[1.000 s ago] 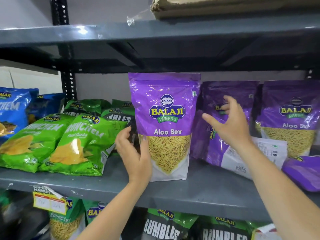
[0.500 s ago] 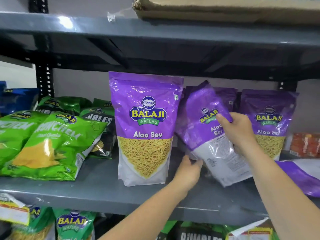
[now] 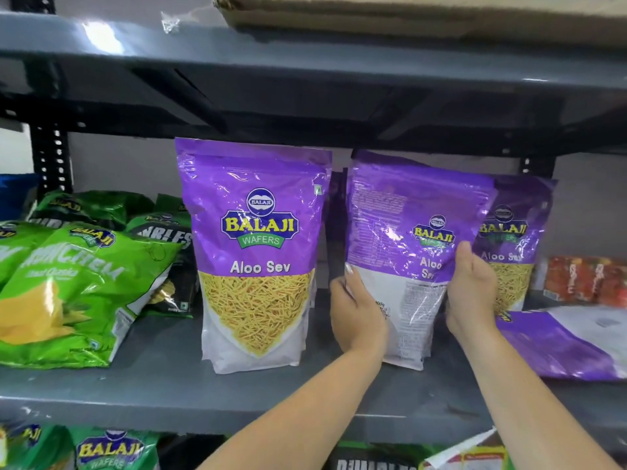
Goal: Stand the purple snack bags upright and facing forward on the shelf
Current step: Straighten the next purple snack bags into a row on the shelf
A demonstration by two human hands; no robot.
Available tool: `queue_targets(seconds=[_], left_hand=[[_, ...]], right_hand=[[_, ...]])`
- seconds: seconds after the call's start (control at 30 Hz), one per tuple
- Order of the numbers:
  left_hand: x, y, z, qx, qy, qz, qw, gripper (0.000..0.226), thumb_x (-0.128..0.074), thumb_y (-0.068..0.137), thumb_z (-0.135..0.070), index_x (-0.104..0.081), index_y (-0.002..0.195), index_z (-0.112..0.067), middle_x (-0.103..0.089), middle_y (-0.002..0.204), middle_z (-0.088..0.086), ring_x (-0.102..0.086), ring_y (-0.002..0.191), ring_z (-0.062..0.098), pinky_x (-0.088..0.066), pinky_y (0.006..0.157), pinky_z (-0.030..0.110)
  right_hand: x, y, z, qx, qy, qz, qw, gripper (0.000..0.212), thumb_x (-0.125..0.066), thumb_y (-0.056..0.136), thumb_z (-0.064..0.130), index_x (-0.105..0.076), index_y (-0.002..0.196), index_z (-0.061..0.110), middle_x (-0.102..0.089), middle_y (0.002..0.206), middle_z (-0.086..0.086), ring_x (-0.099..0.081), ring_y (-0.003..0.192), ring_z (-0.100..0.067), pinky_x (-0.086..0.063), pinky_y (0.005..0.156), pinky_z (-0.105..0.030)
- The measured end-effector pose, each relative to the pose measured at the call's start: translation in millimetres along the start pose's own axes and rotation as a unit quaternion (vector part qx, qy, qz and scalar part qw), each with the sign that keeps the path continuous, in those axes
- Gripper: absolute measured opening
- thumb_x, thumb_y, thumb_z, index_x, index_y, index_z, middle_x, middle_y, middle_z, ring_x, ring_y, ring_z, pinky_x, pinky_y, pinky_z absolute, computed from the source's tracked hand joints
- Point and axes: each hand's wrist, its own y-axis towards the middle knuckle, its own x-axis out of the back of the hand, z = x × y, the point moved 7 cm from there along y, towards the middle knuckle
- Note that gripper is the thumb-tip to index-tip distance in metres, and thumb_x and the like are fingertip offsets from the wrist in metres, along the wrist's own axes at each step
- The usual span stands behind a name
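Observation:
One purple Aloo Sev bag [image 3: 258, 252] stands upright on the grey shelf [image 3: 203, 388], front facing me. To its right I hold a second purple bag [image 3: 403, 232] upright with its printed back towards me. My left hand [image 3: 356, 317] grips its lower left edge and my right hand [image 3: 471, 290] grips its right edge. Behind that hand a third purple bag [image 3: 515, 232] stands facing forward. A fourth purple bag [image 3: 576, 347] lies flat at the right.
Green snack bags [image 3: 71, 293] lie in a pile on the left of the shelf, with dark Rumbles bags [image 3: 173, 245] behind. Orange packets [image 3: 587, 279] sit at the far right. A cardboard box [image 3: 424, 11] rests on the upper shelf. More bags fill the shelf below.
My left hand rose from the shelf and took the bag's left edge. The tilted bag has been brought upright between both hands, its back side now facing me.

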Motion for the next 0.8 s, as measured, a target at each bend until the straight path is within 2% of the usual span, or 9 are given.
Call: queue_targets(seconds=[0.17,0.23,0.3,0.37,0.47,0.57,0.63,0.7,0.8], left_hand=[[0.1,-1.7,4.5,0.022,-0.005,0.025,0.999,0.055,-0.032,0.089,-0.067,-0.052,0.111,-0.021,-0.065,0.114,0.005,-0.062,0.102,0.028,-0.048,0.086,0.04],[-0.9,-10.1,-3.4,-0.011,-0.039,0.048,0.998,0.067,-0.055,0.078,-0.069,-0.042,0.125,-0.025,-0.055,0.125,-0.003,-0.061,0.1,0.006,-0.048,0.09,0.033],[0.1,-18.6,-18.1,-0.107,-0.009,0.05,0.993,0.077,-0.074,0.073,-0.054,-0.036,0.133,-0.024,-0.042,0.13,-0.011,-0.051,0.099,-0.012,-0.042,0.092,0.024],[-1.0,-24.3,-24.2,-0.191,0.062,0.032,0.979,0.077,-0.076,0.072,-0.05,-0.037,0.133,-0.024,-0.036,0.135,-0.008,-0.046,0.115,0.002,-0.041,0.098,0.032],[0.7,-24.4,-25.5,-0.212,0.145,-0.002,0.966,0.068,-0.07,0.075,-0.057,-0.041,0.13,-0.027,-0.038,0.134,0.0,-0.041,0.124,0.021,-0.035,0.101,0.044],[1.0,-21.0,-26.7,-0.222,0.171,0.012,0.96,0.042,-0.065,0.081,-0.055,-0.051,0.111,-0.03,-0.049,0.102,-0.007,-0.051,0.101,0.021,-0.038,0.092,0.04],[-0.3,-17.6,-26.8,-0.222,0.14,0.047,0.964,0.027,-0.062,0.086,-0.05,-0.053,0.101,-0.03,-0.048,0.084,-0.011,-0.055,0.085,0.021,-0.047,0.086,0.046],[0.4,-15.3,-26.7,-0.232,0.148,0.062,0.959,0.02,-0.053,0.091,-0.046,-0.055,0.102,-0.03,-0.05,0.086,-0.01,-0.057,0.085,0.022,-0.051,0.08,0.048],[3.2,-19.2,-25.8,-0.224,0.141,0.111,0.958,0.03,-0.045,0.092,-0.05,-0.059,0.114,-0.036,-0.058,0.103,-0.011,-0.061,0.096,0.016,-0.051,0.086,0.042]], right_hand=[[-4.9,-3.5,7.0,0.033,-0.005,0.005,0.999,0.046,-0.045,0.098,0.029,-0.024,0.057,0.022,-0.023,0.041,0.013,-0.018,0.045,-0.003,-0.017,0.046,-0.023],[-3.7,-5.7,7.9,0.033,0.004,0.003,0.999,0.047,-0.044,0.098,0.028,-0.024,0.057,0.022,-0.024,0.039,0.013,-0.018,0.044,-0.003,-0.017,0.045,-0.021],[-3.3,-8.0,10.7,0.029,0.016,-0.002,0.999,0.047,-0.043,0.099,0.027,-0.024,0.057,0.022,-0.025,0.038,0.014,-0.019,0.042,-0.003,-0.018,0.044,-0.02],[-3.2,-8.9,12.7,0.012,0.015,-0.007,1.0,0.047,-0.044,0.098,0.029,-0.023,0.057,0.022,-0.024,0.039,0.013,-0.019,0.042,-0.003,-0.016,0.043,-0.021],[-0.3,-10.7,13.7,-0.012,0.017,-0.007,1.0,0.047,-0.046,0.095,0.038,-0.025,0.056,0.021,-0.024,0.051,0.005,-0.021,0.048,-0.011,-0.019,0.047,-0.029],[4.4,-12.5,15.9,-0.026,0.023,0.007,0.999,0.055,-0.055,0.085,0.051,-0.041,0.061,0.003,-0.027,0.062,-0.011,-0.024,0.055,-0.022,-0.02,0.052,-0.036],[4.8,-15.8,22.9,-0.023,0.046,0.022,0.998,0.056,-0.062,0.076,0.06,-0.055,0.073,0.004,-0.042,0.071,-0.012,-0.038,0.065,-0.024,-0.032,0.058,-0.039],[5.4,-19.0,29.7,-0.019,0.07,0.037,0.997,0.048,-0.055,0.082,0.058,-0.058,0.068,0.013,-0.057,0.066,-0.01,-0.053,0.066,-0.022,-0.045,0.062,-0.034],[4.3,-28.7,40.8,-0.013,0.055,0.078,0.995,0.053,-0.029,0.098,0.044,-0.065,0.072,0.016,-0.07,0.057,0.007,-0.064,0.056,-0.006,-0.052,0.051,-0.022]])
